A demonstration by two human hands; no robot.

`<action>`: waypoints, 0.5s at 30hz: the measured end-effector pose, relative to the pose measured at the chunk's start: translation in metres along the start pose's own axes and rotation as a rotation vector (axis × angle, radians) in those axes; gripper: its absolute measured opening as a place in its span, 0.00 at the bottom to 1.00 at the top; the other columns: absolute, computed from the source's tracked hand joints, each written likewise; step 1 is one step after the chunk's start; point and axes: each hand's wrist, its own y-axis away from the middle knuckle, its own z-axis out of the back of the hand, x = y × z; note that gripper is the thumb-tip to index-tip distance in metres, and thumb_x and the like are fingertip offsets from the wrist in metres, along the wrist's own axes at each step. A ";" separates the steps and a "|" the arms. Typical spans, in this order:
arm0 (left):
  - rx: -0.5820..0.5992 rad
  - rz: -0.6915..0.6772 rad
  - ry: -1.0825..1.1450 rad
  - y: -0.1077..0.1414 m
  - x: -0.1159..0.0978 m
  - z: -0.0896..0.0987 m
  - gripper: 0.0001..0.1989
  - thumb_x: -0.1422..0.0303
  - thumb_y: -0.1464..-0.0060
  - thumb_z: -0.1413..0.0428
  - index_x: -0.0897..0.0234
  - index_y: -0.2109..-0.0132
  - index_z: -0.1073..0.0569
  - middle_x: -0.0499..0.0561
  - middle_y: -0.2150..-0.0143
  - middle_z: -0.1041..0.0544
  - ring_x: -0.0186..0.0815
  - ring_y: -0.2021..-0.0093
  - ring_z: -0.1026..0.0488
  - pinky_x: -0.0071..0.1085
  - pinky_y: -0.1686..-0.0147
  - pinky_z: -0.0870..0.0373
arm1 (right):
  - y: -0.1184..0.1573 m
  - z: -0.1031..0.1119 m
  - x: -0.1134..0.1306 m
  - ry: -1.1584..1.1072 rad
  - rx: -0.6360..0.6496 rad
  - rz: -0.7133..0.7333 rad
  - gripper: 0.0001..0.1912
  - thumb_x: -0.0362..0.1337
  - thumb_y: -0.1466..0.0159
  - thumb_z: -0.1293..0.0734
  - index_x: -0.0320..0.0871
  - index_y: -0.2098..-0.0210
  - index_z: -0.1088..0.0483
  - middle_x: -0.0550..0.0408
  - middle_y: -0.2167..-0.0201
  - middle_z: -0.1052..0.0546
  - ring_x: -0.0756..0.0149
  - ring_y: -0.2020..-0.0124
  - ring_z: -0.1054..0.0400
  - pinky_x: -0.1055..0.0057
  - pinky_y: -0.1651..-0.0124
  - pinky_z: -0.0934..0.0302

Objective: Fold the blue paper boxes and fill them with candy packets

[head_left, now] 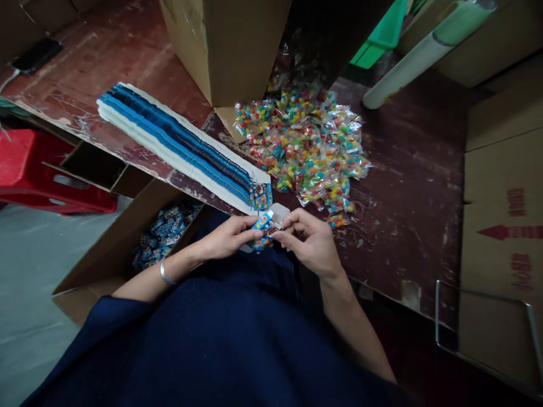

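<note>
My left hand point(231, 234) is closed on a small blue printed candy box point(263, 219), held above the table's front edge. Thumb and fingers of my right hand point(309, 237) pinch at the box's right end, where a white flap point(280, 212) stands up. Whether a candy packet is inside the box I cannot tell. Just beyond my hands ends a long row of flat, overlapping blue and white box blanks point(182, 144). To the right of that row lies a heap of clear packets of coloured candies point(314, 147).
Below the table at left, an open carton point(102, 243) holds many filled blue boxes point(167, 229). A red stool point(51, 169) stands farther left. A tall carton point(237, 51) rises behind the heap; a pale tube point(407, 70) and stacked cartons point(504, 226) are at right.
</note>
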 end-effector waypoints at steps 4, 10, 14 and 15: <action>-0.244 -0.102 0.107 -0.010 0.008 -0.014 0.21 0.52 0.43 0.34 0.67 0.56 0.19 0.52 0.60 0.19 0.37 0.59 0.25 0.31 0.54 0.28 | 0.004 -0.018 -0.012 -0.085 -0.319 0.024 0.22 0.47 0.41 0.21 0.47 0.51 0.26 0.54 0.60 0.16 0.62 0.62 0.20 0.68 0.59 0.25; -0.563 -0.187 0.204 -0.014 0.017 -0.036 0.26 0.60 0.50 0.28 0.59 0.46 0.25 0.48 0.62 0.23 0.33 0.65 0.25 0.29 0.60 0.25 | 0.008 -0.047 -0.033 0.001 -0.530 0.062 0.13 0.45 0.33 0.28 0.45 0.53 0.20 0.52 0.59 0.15 0.58 0.60 0.19 0.61 0.53 0.24; -0.543 -0.199 0.093 -0.008 0.013 -0.035 0.31 0.62 0.46 0.31 0.56 0.37 0.28 0.52 0.50 0.23 0.33 0.62 0.24 0.31 0.57 0.23 | 0.003 -0.052 -0.041 0.035 -0.559 0.166 0.21 0.43 0.32 0.28 0.48 0.41 0.24 0.49 0.50 0.16 0.57 0.55 0.19 0.59 0.50 0.24; -0.513 -0.193 0.074 -0.007 0.012 -0.033 0.30 0.62 0.44 0.32 0.57 0.37 0.28 0.53 0.48 0.23 0.33 0.62 0.24 0.31 0.57 0.23 | 0.002 -0.051 -0.042 0.045 -0.555 0.191 0.22 0.42 0.32 0.29 0.49 0.40 0.25 0.48 0.49 0.17 0.57 0.54 0.20 0.58 0.49 0.24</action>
